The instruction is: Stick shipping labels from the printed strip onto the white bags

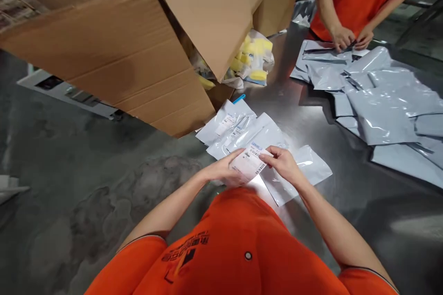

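Close to my body, a white printed label sheet (pixel 246 166) with barcodes and blue print is held between both hands. My left hand (pixel 226 168) grips its left side, thumb on top and fingers beneath. At the upper right corner, my right hand (pixel 282 161) pinches the sheet between thumb and fingers. Just beyond lie several white plastic mailer bags (pixel 266 131), overlapping on the metal table, some with labels stuck on. Another mailer bag (pixel 313 166) lies partly under my right hand.
A large open cardboard box (pixel 138 60) stands at the left. Beside it are yellow items in clear plastic bags (pixel 254 55). A blue stick-like item (pixel 238 98) pokes out near the mailers. Across the metal table (pixel 287 97), a co-worker's hands (pixel 351 38) work over a heap of grey mailers (pixel 384 101).
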Motion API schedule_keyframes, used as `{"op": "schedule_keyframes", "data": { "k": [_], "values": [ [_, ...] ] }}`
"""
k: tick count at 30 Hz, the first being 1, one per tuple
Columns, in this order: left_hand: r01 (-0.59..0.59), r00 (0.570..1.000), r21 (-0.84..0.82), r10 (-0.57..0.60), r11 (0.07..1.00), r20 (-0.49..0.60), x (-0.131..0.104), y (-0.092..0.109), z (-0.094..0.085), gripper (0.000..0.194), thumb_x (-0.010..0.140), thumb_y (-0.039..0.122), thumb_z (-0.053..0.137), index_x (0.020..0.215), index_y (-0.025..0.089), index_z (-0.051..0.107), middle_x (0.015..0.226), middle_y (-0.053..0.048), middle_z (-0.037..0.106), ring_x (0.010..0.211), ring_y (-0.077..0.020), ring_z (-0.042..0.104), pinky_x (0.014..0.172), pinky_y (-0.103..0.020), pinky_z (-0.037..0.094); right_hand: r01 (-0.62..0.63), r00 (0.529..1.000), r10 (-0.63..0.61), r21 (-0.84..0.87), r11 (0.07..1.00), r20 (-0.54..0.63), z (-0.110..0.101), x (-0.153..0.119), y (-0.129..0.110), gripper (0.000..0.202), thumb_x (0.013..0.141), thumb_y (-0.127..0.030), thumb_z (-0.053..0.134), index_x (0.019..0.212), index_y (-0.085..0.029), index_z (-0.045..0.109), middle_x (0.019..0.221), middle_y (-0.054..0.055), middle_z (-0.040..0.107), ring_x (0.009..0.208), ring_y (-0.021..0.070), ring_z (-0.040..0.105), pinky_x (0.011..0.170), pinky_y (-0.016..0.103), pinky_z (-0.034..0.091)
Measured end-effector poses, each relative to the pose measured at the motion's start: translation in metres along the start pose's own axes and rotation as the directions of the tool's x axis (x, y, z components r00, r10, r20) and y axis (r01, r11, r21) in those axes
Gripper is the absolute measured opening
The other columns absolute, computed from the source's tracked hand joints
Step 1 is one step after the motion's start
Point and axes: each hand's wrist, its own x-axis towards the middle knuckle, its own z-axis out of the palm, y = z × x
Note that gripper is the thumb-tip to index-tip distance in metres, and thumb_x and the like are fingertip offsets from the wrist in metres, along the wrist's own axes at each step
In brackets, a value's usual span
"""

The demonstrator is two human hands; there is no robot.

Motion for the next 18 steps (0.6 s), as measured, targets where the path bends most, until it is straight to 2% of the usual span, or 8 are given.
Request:
{"op": "schedule_keyframes", "data": {
  "k": [2, 4, 6, 8, 11, 14, 16, 18],
  "values": [
    [-0.086, 0.987, 0.002, 0.086, 0.996, -0.135, 0.006, 0.012, 0.004, 0.076, 0.064, 0.029, 0.08, 0.135, 0.018, 0.056, 0.135, -0.009, 0.059, 0.121, -0.0274, 0.055, 0.098, -0.031, 0.043, 0.017, 1.0, -0.017, -0.013, 1.0, -0.023, 0.016, -0.01, 0.0, 0.032, 0.081, -0.049, 0.061, 0.07, -0.019, 0.061, 0.057, -0.004, 0.054, 0.056, 0.0126, 0.048, 0.055, 0.025, 0.037],
    [-0.084, 0.969, 0.021, 0.086, 0.996, -0.232, 0.011, 0.019, 0.012, 0.042, 0.072, 0.034, 0.071, 0.109, 0.014, 0.068, 0.107, -0.007, 0.068, 0.098, -0.0219, 0.061, 0.084, -0.027, 0.045, 0.036, 0.998, -0.041, -0.084, 0.996, -0.057, 0.027, -0.021, -0.001, 0.031, 0.086, -0.047, 0.056, 0.073, -0.02, 0.063, 0.061, -0.003, 0.056, 0.059, 0.0132, 0.05, 0.058, 0.025, 0.037],
    [-0.042, 0.963, 0.062, 0.057, 0.997, -0.263, 0.014, 0.02, 0.022, 0.021, 0.077, 0.035, 0.064, 0.08, 0.014, 0.066, 0.076, -0.001, 0.062, 0.074, -0.0157, 0.056, 0.068, -0.025, 0.042, 0.059, 0.989, -0.085, -0.202, 0.978, -0.124, 0.035, -0.03, -0.001, 0.027, 0.088, -0.044, 0.053, 0.081, -0.021, 0.065, 0.071, 0.0, 0.062, 0.064, 0.0143, 0.053, 0.061, 0.025, 0.039],
    [0.006, 0.959, 0.133, 0.032, 0.991, -0.28, 0.014, 0.016, 0.029, 0.027, 0.077, 0.037, 0.063, 0.062, 0.016, 0.055, 0.061, 0.003, 0.048, 0.062, -0.0121, 0.045, 0.057, -0.024, 0.033, 0.065, 0.98, -0.12, -0.312, 0.948, -0.161, 0.04, -0.036, 0.002, 0.022, 0.089, -0.041, 0.053, 0.087, -0.022, 0.064, 0.077, 0.001, 0.064, 0.066, 0.0151, 0.055, 0.062, 0.026, 0.039],
    [0.073, 0.957, 0.207, -0.01, 0.976, -0.289, 0.013, 0.001, 0.033, 0.039, 0.077, 0.042, 0.066, 0.054, 0.018, 0.045, 0.056, 0.005, 0.037, 0.057, -0.0108, 0.038, 0.053, -0.025, 0.026, 0.071, 0.984, -0.131, -0.41, 0.909, -0.121, 0.04, -0.042, 0.012, 0.02, 0.09, -0.038, 0.05, 0.082, -0.024, 0.061, 0.072, 0.0, 0.062, 0.064, 0.0159, 0.055, 0.062, 0.027, 0.04],
    [0.141, 0.972, 0.177, -0.103, 0.974, -0.21, 0.007, -0.022, 0.027, 0.029, 0.068, 0.04, 0.076, 0.064, 0.017, 0.058, 0.062, 0.004, 0.05, 0.062, -0.0131, 0.047, 0.055, -0.024, 0.032, 0.089, 0.967, -0.194, -0.494, 0.865, -0.166, 0.017, -0.037, 0.031, 0.023, 0.092, -0.037, 0.044, 0.084, -0.023, 0.061, 0.079, 0.003, 0.064, 0.073, 0.0181, 0.058, 0.07, 0.029, 0.042],
    [0.208, 0.97, 0.044, -0.201, 0.977, -0.136, -0.006, -0.038, 0.018, 0.025, 0.061, 0.033, 0.084, 0.071, 0.018, 0.066, 0.065, 0.003, 0.059, 0.065, -0.0159, 0.054, 0.057, -0.025, 0.039, 0.039, 0.918, -0.236, -0.519, 0.854, -0.318, -0.015, -0.028, 0.048, 0.023, 0.091, -0.038, 0.045, 0.085, -0.022, 0.06, 0.084, 0.004, 0.064, 0.077, 0.0189, 0.058, 0.073, 0.03, 0.042],
    [0.23, 0.962, -0.138, -0.246, 0.963, -0.118, -0.025, -0.052, 0.006, 0.021, 0.069, 0.033, 0.081, 0.075, 0.018, 0.069, 0.07, 0.0, 0.064, 0.068, -0.0167, 0.059, 0.062, -0.025, 0.046, -0.033, 0.845, -0.225, -0.468, 0.883, -0.484, -0.05, -0.014, 0.067, 0.023, 0.088, -0.041, 0.047, 0.084, -0.021, 0.058, 0.083, 0.004, 0.063, 0.075, 0.0183, 0.056, 0.072, 0.03, 0.042]
  ]
}}
